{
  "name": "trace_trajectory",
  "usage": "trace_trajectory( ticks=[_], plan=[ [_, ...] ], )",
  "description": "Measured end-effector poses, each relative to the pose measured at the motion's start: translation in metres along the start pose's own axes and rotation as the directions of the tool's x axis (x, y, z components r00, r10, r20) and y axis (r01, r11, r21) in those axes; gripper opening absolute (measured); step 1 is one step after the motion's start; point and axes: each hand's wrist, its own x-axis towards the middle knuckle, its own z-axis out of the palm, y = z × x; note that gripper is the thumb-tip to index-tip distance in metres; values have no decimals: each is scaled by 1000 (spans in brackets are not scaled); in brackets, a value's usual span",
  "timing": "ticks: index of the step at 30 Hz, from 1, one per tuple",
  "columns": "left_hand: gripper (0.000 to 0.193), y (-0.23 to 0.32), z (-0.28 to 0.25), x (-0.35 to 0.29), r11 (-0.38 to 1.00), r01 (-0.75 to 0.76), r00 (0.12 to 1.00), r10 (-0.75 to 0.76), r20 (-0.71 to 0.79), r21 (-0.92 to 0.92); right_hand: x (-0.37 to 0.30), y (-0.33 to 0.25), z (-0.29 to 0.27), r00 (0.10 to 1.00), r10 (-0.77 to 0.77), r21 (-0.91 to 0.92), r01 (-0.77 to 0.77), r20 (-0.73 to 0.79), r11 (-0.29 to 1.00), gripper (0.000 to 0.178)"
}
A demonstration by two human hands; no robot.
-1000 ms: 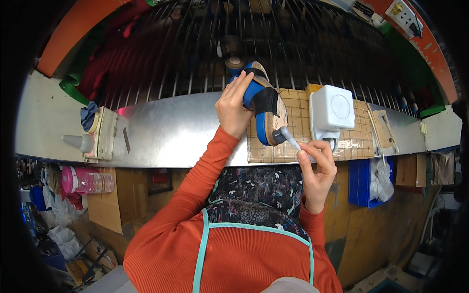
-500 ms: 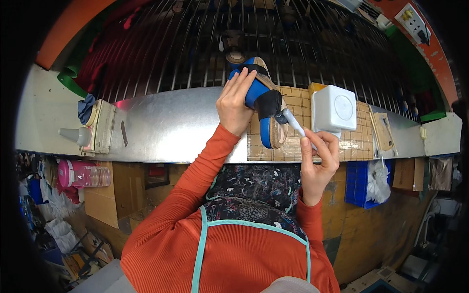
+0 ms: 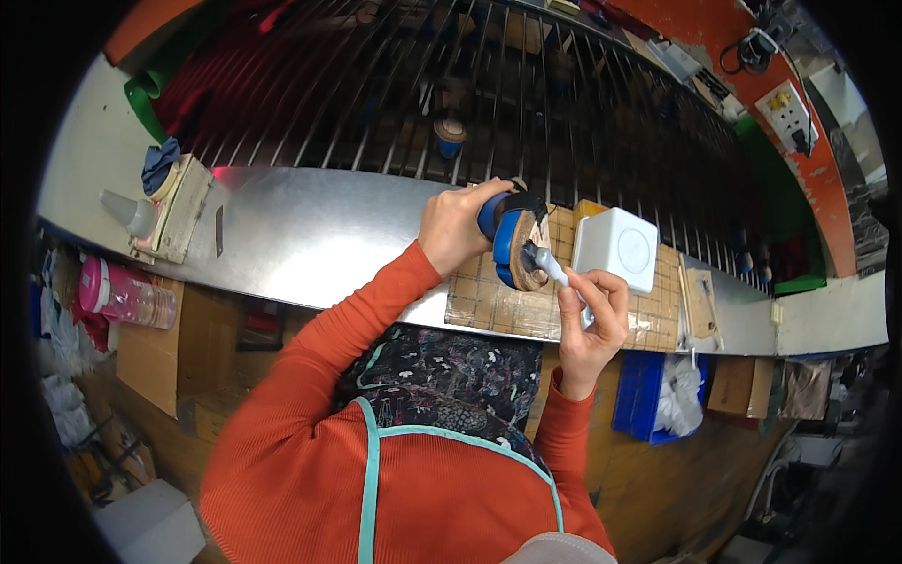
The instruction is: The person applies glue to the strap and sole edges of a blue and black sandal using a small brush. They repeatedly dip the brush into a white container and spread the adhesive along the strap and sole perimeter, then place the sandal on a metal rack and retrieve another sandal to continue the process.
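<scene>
In my left hand (image 3: 455,230) is a sandal (image 3: 508,246) with dark straps and a tan sole, fitted on a blue shoe form. My fingers wrap round it and it is tilted, its sole edge turned to the right. My right hand (image 3: 592,324) pinches the pale handle of a brush (image 3: 552,268). The brush's dark tip touches the sole edge of the sandal; the bristles are partly hidden. Below the sandal lies a taped cardboard sheet (image 3: 489,305). A white square container (image 3: 618,246) stands on it, right of the sandal.
Beyond the metal bench top (image 3: 310,244) runs a rack of metal bars (image 3: 376,113), with another blue shoe form (image 3: 450,137) on it. At left stand a box with a grey cone (image 3: 132,214) and a pink bottle (image 3: 127,293). A blue bin (image 3: 639,395) hangs low at right.
The sandal has come nearer and been turned so its sole edge faces the brush. The brush has moved lower along the sole. The whole view has tilted and shifted.
</scene>
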Motion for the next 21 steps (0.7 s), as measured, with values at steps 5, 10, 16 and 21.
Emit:
trace_trajectory(
  ticks=[5,10,16,21],
  plan=[
    [56,5,0,2,1000,1,994,2,107,-23,24,0,-19,991,-102,-68,108,91,992,21],
    [57,8,-2,3,999,-3,991,9,132,-43,36,-1,-28,989,-89,0,90,119,996,19],
    [57,8,-1,5,999,-10,994,14,112,-37,31,-4,-23,996,-72,-28,73,48,997,18],
    [54,6,-3,6,1000,-14,995,14,98,-4,30,-7,-31,992,-96,-100,104,83,989,19]
  ],
)
